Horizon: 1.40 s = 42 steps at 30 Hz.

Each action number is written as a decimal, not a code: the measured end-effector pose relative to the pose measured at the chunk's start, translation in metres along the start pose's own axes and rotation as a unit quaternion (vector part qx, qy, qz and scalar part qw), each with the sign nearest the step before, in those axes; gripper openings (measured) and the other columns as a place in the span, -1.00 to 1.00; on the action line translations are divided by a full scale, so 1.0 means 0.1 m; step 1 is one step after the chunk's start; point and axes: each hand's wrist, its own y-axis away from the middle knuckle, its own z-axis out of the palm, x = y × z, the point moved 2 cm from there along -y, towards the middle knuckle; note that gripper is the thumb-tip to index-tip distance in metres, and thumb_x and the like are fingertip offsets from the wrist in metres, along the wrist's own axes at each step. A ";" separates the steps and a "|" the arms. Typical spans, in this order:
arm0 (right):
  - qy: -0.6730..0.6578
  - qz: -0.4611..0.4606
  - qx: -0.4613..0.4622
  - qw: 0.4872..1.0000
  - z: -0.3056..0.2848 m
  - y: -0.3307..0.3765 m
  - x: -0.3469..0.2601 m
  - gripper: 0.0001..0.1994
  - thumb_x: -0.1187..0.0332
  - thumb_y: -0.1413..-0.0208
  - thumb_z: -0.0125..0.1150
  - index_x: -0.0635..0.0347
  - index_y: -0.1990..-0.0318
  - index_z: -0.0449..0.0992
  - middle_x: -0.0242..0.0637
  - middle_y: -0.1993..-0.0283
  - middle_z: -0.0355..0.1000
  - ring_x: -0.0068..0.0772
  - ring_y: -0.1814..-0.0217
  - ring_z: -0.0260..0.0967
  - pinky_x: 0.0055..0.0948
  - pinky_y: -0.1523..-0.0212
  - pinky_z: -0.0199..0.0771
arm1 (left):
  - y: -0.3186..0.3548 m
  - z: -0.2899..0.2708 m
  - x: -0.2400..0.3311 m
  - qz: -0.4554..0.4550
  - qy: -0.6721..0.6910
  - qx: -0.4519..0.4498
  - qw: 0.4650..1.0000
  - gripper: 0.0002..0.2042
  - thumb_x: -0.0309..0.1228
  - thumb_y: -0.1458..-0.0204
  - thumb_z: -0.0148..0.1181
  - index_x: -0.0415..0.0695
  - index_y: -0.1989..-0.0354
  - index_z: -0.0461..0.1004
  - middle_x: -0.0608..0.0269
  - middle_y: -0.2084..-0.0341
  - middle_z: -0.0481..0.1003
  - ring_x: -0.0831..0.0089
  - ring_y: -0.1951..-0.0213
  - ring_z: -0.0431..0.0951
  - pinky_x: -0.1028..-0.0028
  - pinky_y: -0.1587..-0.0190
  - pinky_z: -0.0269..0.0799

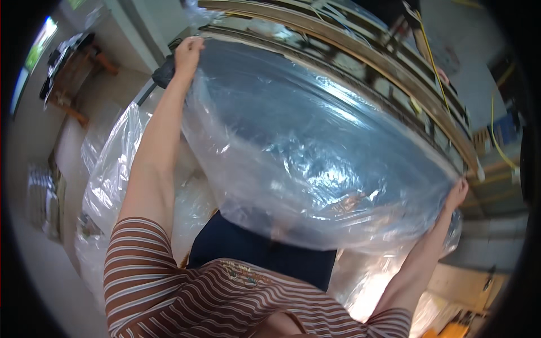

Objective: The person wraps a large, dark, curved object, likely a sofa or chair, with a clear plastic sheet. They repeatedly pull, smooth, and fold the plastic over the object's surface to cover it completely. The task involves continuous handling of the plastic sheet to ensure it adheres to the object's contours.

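A wide sheet of clear plastic film (315, 152) stretches between my two hands and hangs toward my body in shiny wrinkles. At its upper left corner, my left hand (189, 55) is closed on the film edge, close to the wooden frame. My right hand (457, 194) grips the opposite corner at the lower right, also beside the end of the frame. The film's far edge runs along the near wooden rail (360, 93). A dark surface shows through the film; what it is I cannot make out.
Beyond the film stands a long slatted wooden frame (338, 34), with a yellow cord (433, 59) near its far side and another person's arm (421, 42) behind. Crumpled clear plastic (115, 163) lies at my left. A wooden stool-like stand (73, 84) is farther left.
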 end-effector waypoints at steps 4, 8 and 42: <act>0.023 0.028 -0.056 0.998 0.21 0.15 -0.20 -0.77 0.30 -0.17 0.13 0.32 0.20 0.44 -0.33 0.24 0.41 -0.47 0.20 0.31 -0.51 0.11 0.31 | -0.13 0.19 -0.03 -0.078 -0.061 -0.031 0.995 -0.73 -0.21 0.01 0.19 -0.15 0.29 0.58 0.33 0.50 0.55 0.59 0.42 0.46 0.54 0.30 0.34; 0.113 0.021 -0.064 0.991 0.21 -0.02 -0.22 -0.79 0.31 -0.17 0.12 0.33 0.23 0.44 -0.34 0.27 0.41 -0.49 0.24 0.29 -0.51 0.14 0.30 | -0.32 0.45 -0.09 -0.087 -0.053 -0.031 0.994 -0.73 -0.19 0.05 0.23 -0.13 0.31 0.60 0.40 0.54 0.53 0.61 0.43 0.43 0.54 0.33 0.32; 0.276 -0.121 -0.229 0.926 -0.03 0.27 -1.01 -0.68 0.21 -0.23 0.02 0.34 0.39 0.30 -0.36 0.41 0.21 -0.44 0.34 0.10 -0.46 0.24 0.18 | -0.48 0.03 0.17 -0.158 0.100 -0.002 0.982 -0.73 -0.20 -0.20 -0.04 -0.13 0.32 0.47 0.38 0.48 0.43 0.62 0.33 0.38 0.58 0.28 0.29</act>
